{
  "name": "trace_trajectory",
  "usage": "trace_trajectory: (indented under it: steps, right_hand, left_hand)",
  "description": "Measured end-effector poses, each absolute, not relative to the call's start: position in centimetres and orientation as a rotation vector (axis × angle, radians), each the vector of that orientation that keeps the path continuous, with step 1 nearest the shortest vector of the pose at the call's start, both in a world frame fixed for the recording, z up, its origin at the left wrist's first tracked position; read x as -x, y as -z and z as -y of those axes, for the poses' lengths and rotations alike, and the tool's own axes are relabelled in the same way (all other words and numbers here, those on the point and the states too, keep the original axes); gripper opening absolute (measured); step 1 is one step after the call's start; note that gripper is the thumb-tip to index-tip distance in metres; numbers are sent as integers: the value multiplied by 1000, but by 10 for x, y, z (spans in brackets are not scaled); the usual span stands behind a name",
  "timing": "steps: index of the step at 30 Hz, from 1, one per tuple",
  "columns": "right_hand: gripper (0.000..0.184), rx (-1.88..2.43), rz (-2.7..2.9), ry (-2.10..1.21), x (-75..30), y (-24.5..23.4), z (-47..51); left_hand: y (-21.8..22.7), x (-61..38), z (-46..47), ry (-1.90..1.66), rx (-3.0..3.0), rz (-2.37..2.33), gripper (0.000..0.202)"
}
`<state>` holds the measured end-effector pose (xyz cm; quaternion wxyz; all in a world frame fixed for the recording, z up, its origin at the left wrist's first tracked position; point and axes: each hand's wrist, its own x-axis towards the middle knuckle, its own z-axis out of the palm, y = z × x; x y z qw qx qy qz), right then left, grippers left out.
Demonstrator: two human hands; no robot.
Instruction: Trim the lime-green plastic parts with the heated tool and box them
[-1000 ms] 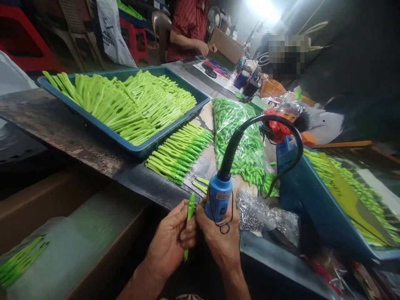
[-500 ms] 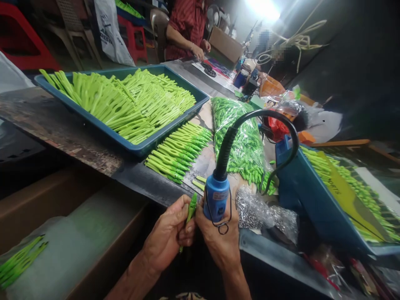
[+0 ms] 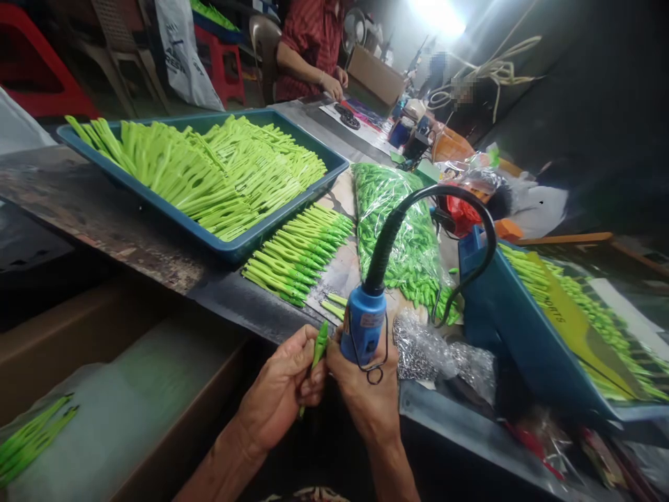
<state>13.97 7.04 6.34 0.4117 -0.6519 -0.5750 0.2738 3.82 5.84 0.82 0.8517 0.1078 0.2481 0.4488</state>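
My left hand (image 3: 279, 390) pinches a slim green plastic piece (image 3: 320, 345), tip pointing up, over the table's near edge. My right hand (image 3: 368, 397) is wrapped round a blue electric screwdriver (image 3: 364, 324) whose black cord rises from its top. The two hands are close together, and the screwdriver's working end is hidden below the right hand. Just beyond lies a row of joined green pieces (image 3: 297, 254), with a couple of loose light-green ones (image 3: 334, 307) nearer me. Right of the screwdriver is a clear bag of small metal screws (image 3: 418, 345).
A blue tray (image 3: 230, 247) heaped with light-green parts stands at the left. A clear bag of green parts (image 3: 391, 216) lies mid-table, and a blue crate (image 3: 502, 314) sits at the right. Across the table is a person in a red shirt (image 3: 308, 49). An open carton (image 3: 172, 411) is lower left.
The hands hold nearly the same pose and keep their grips. The screwdriver has tilted very slightly. Otherwise the view has only shifted a little.
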Motion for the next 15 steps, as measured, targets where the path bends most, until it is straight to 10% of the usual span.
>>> trace_trajectory:
  steps: [15]
  right_hand:
    - [14, 1616, 1410, -910, -145, -62, -73]
  left_hand:
    - [-3, -40, -63, -962, -89, -454, 15]
